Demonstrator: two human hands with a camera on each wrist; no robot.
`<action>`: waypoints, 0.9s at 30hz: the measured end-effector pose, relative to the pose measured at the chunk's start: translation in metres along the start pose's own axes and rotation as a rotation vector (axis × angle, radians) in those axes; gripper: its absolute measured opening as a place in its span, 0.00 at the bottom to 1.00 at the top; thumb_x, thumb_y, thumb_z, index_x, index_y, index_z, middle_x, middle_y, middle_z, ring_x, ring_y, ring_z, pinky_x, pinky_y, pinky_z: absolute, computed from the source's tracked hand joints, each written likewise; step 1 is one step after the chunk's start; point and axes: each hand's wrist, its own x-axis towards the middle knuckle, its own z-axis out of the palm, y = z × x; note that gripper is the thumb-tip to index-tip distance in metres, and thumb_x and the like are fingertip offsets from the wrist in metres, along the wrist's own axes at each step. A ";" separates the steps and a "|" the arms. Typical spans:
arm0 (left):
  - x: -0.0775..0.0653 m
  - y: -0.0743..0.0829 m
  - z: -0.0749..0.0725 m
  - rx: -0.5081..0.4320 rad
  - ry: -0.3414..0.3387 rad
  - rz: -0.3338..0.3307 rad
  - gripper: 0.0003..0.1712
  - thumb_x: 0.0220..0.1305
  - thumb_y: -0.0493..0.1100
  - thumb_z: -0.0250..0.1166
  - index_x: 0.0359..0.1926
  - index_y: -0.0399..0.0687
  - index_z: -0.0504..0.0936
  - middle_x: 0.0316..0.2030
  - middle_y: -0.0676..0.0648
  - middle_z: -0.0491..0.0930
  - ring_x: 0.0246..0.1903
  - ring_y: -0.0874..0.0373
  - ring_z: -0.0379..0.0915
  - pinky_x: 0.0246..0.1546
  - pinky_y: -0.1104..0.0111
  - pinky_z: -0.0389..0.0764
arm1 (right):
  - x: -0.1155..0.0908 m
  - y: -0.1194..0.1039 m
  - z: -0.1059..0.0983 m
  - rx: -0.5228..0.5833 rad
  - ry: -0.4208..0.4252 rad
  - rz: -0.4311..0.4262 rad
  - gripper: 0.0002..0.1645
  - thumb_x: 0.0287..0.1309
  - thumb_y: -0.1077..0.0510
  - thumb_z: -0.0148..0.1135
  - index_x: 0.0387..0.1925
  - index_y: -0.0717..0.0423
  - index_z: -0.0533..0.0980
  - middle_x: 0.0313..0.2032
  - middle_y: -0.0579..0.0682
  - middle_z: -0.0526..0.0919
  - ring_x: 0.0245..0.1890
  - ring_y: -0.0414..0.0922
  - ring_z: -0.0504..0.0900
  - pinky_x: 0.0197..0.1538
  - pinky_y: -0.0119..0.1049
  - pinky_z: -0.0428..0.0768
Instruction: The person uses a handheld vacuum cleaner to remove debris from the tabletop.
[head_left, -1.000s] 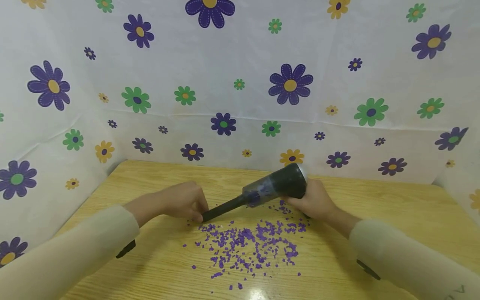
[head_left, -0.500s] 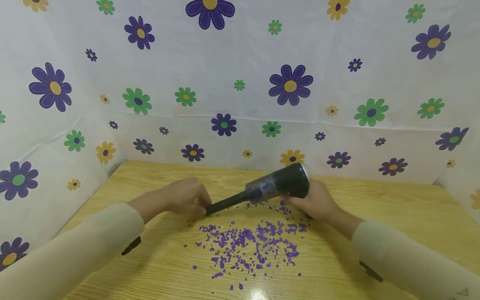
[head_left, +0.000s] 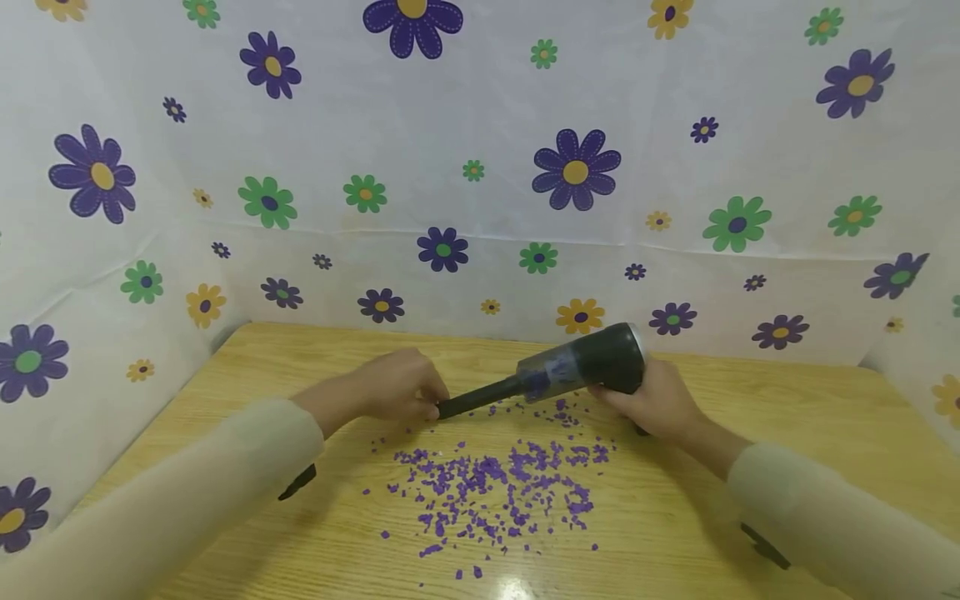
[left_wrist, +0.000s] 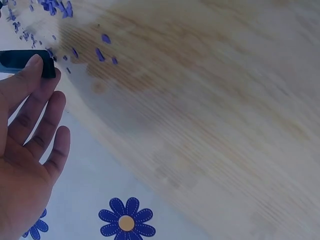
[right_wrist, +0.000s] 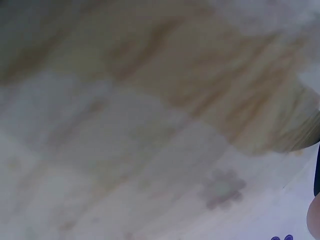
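A dark handheld vacuum cleaner point(head_left: 611, 354) with a see-through dust cup point(head_left: 551, 372) is held at a slant over the table. My right hand point(head_left: 663, 404) grips its handle at the right. At the lower left end, my left hand point(head_left: 397, 387) pinches the tip of the long narrow nozzle point(head_left: 480, 397). In the left wrist view thumb and forefinger pinch the nozzle end point(left_wrist: 47, 64), the other fingers loosely bent. Purple paper scraps point(head_left: 487, 475) lie scattered below and in front of the nozzle. Some purple shows inside the dust cup. The right wrist view catches only a bit of thumb point(right_wrist: 314, 217).
The wood-grain table point(head_left: 300, 533) carries the scraps across its middle. A white cloth with printed flowers point(head_left: 450, 200) hangs behind it and along both sides. Stray scraps point(head_left: 468, 573) lie toward the near edge.
Both hands and the vacuum cleaner have shifted right, and the nozzle tip has risen slightly. The scraps look much the same. The left hand keeps its pinch on the nozzle.
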 end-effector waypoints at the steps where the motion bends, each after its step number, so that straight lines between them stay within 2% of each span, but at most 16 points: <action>1: 0.002 0.000 0.001 0.004 0.005 0.005 0.03 0.54 0.42 0.67 0.30 0.54 0.86 0.30 0.57 0.86 0.34 0.62 0.82 0.42 0.67 0.80 | 0.000 0.001 -0.001 -0.005 0.002 0.000 0.30 0.47 0.46 0.70 0.52 0.49 0.72 0.29 0.46 0.80 0.27 0.43 0.75 0.36 0.37 0.74; 8: 0.013 0.001 0.003 0.024 0.017 -0.009 0.04 0.54 0.42 0.67 0.31 0.54 0.87 0.28 0.57 0.85 0.29 0.65 0.79 0.39 0.68 0.79 | -0.002 0.007 -0.006 -0.003 0.029 0.004 0.30 0.47 0.46 0.70 0.50 0.52 0.73 0.30 0.48 0.82 0.27 0.43 0.76 0.37 0.37 0.75; 14: 0.021 0.004 0.003 0.012 0.030 -0.018 0.05 0.55 0.42 0.66 0.34 0.53 0.87 0.31 0.56 0.85 0.33 0.63 0.80 0.42 0.67 0.79 | -0.005 0.012 -0.013 -0.020 0.023 0.050 0.29 0.48 0.46 0.70 0.49 0.53 0.72 0.26 0.48 0.80 0.26 0.43 0.75 0.34 0.36 0.74; 21: 0.031 0.010 0.004 -0.001 0.071 -0.008 0.08 0.57 0.42 0.65 0.39 0.51 0.86 0.33 0.54 0.85 0.32 0.64 0.79 0.40 0.69 0.79 | -0.012 0.019 -0.025 -0.057 0.040 0.070 0.30 0.48 0.46 0.69 0.49 0.57 0.71 0.25 0.50 0.79 0.26 0.44 0.74 0.33 0.36 0.72; 27: 0.042 0.019 0.007 -0.004 0.037 -0.031 0.11 0.58 0.40 0.64 0.43 0.51 0.86 0.34 0.52 0.85 0.33 0.62 0.79 0.42 0.68 0.78 | -0.018 0.026 -0.033 -0.073 0.044 0.080 0.29 0.47 0.46 0.70 0.46 0.58 0.72 0.23 0.50 0.78 0.24 0.44 0.73 0.30 0.36 0.71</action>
